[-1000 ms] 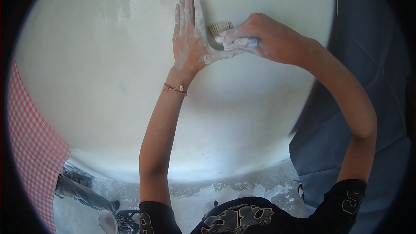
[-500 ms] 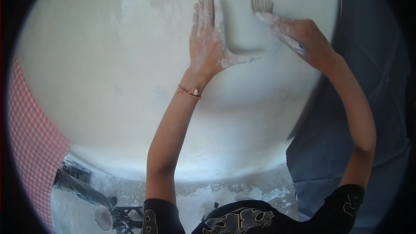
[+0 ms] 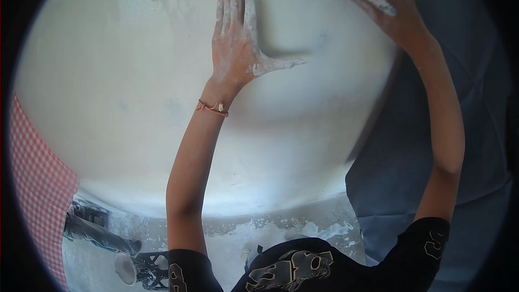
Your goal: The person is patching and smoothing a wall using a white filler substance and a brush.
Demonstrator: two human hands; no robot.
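Observation:
My left hand (image 3: 233, 48), dusted white, lies flat against a large pale surface (image 3: 162, 75), fingers up and thumb stretched to the right. A thin cord bracelet (image 3: 213, 108) circles that wrist. Up at the top right, my right hand (image 3: 397, 13) is closed round a brush (image 3: 378, 1) whose handle is smeared white. The bristles lie beyond the upper edge, so whether they touch the surface cannot be seen.
A red-and-white checked cloth (image 3: 40, 178) hangs at the left, a dark blue-grey cloth (image 3: 400, 194) at the right. White-spattered floor (image 3: 232, 243) shows below, with a grey trouser leg (image 3: 100, 234), a round pale container (image 3: 125, 269) and a black openwork stand (image 3: 154, 271).
My right hand has moved up with the brush, taking its bristles out of view. The whole view has shifted a little; my left hand stays flat, now further left in the picture.

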